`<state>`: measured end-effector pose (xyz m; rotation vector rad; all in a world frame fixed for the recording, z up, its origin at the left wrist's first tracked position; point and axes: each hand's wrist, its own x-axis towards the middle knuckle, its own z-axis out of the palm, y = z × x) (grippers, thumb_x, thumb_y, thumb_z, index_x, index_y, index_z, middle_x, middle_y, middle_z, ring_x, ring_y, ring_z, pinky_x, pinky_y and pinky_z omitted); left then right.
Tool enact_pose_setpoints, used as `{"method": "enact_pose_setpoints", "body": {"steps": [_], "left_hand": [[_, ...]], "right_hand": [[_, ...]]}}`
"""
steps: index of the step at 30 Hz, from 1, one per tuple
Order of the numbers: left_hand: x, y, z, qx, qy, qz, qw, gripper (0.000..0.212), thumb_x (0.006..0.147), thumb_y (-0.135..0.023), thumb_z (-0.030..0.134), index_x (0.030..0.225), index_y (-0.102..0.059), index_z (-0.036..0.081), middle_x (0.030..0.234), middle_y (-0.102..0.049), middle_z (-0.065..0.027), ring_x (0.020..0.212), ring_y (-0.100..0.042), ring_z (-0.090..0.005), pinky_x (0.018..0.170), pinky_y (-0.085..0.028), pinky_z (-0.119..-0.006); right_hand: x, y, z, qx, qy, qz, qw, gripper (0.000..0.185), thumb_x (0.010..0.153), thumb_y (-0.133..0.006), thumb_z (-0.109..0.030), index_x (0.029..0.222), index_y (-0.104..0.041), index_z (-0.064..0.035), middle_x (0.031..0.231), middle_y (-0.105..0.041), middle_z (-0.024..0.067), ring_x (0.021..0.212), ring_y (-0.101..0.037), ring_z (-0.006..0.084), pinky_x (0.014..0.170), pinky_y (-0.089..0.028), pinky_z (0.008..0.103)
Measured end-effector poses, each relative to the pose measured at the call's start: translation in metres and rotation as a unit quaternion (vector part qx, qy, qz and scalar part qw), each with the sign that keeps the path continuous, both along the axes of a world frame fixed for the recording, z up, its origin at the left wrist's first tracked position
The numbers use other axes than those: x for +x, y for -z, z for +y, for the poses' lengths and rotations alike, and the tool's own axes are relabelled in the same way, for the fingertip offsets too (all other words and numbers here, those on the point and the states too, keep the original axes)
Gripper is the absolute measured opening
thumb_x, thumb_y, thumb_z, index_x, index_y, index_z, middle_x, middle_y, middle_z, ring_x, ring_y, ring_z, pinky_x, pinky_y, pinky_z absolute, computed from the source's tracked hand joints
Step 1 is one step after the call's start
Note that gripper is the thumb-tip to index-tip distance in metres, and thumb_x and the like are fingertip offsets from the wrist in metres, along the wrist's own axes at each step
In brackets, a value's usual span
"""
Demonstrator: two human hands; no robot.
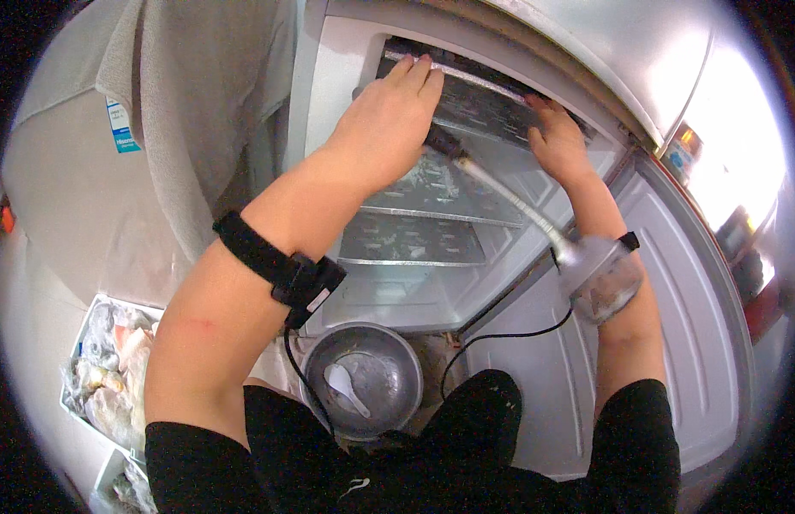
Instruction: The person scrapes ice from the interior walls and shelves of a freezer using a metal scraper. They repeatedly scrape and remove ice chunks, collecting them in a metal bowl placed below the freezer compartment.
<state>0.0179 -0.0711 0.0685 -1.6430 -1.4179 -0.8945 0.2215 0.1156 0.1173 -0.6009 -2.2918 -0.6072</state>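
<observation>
My left hand (387, 122) is at the top of an upright freezer, its fingertips touching the front edge of the top shelf (474, 80). A long-handled metal ladle (510, 196) runs from under this palm, its dark grip (445, 141) partly hidden by the hand. The blurred ladle bowl (603, 279) hangs in front of my right forearm. Farther right along the same shelf is my right hand (558, 138), fingers spread at the edge and thumb lower. Whether it grips the shelf is unclear. Frosty metal shelves (436, 238) lie below.
A metal basin (397, 347) holding a white spoon (346, 389) stands below the freezer opening. To the right the freezer door (667, 302) hangs open. Bins (101, 437) of bagged food sit at lower left, near a draped cloth (198, 115). Cables run from both armbands (256, 250).
</observation>
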Motion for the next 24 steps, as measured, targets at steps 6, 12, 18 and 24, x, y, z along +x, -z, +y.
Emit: {"method": "enact_pose_setpoints", "body": {"steps": [6, 12, 18, 24], "left_hand": [[0.038, 0.035, 0.003, -0.24, 0.141, -0.29, 0.916, 0.037, 0.071, -0.057, 0.008, 0.107, -0.055, 0.003, 0.092, -0.06, -0.0247, 0.088, -0.059, -0.038, 0.077, -0.047, -0.043], [0.088, 0.074, -0.011, -0.296, 0.342, -0.407, 0.794, 0.07, 0.073, -0.053, 0.016, 0.138, -0.029, 0.007, 0.128, -0.041, -0.0236, 0.12, -0.04, -0.0306, 0.101, -0.03, -0.034], [0.119, 0.056, -0.013, -0.373, 0.431, -0.301, 0.764, 0.08, 0.079, -0.061, 0.041, 0.14, -0.024, 0.002, 0.145, -0.017, -0.0262, 0.136, -0.016, -0.0345, 0.11, -0.015, -0.036], [0.067, 0.029, 0.003, -0.381, 0.076, -0.122, 0.913, 0.046, 0.08, -0.06, 0.03, 0.117, -0.051, 0.004, 0.123, -0.047, -0.019, 0.11, -0.047, -0.0355, 0.095, -0.038, -0.043]], "right_hand": [[0.02, 0.049, -0.012, -0.009, -0.172, 0.064, 0.983, 0.063, 0.072, -0.057, -0.009, 0.132, -0.04, -0.0073, 0.134, -0.043, 0.0159, 0.125, -0.039, 0.0318, 0.103, -0.032, 0.0398], [0.049, 0.157, -0.142, -0.647, -0.332, 0.135, 0.673, 0.064, 0.077, -0.057, -0.001, 0.137, -0.032, -0.0055, 0.134, -0.042, 0.0139, 0.127, -0.035, 0.0235, 0.105, -0.029, 0.0331], [0.1, 0.15, -0.154, -0.636, -0.276, 0.214, 0.689, 0.045, 0.081, -0.057, -0.001, 0.123, -0.042, -0.0023, 0.09, -0.056, 0.0012, 0.08, -0.053, 0.0087, 0.071, -0.045, 0.0243], [0.16, 0.145, -0.191, -0.64, -0.223, 0.357, 0.643, 0.037, 0.077, -0.057, 0.001, 0.114, -0.051, -0.0024, 0.08, -0.056, -0.0008, 0.067, -0.051, 0.006, 0.059, -0.043, 0.0216]]}}
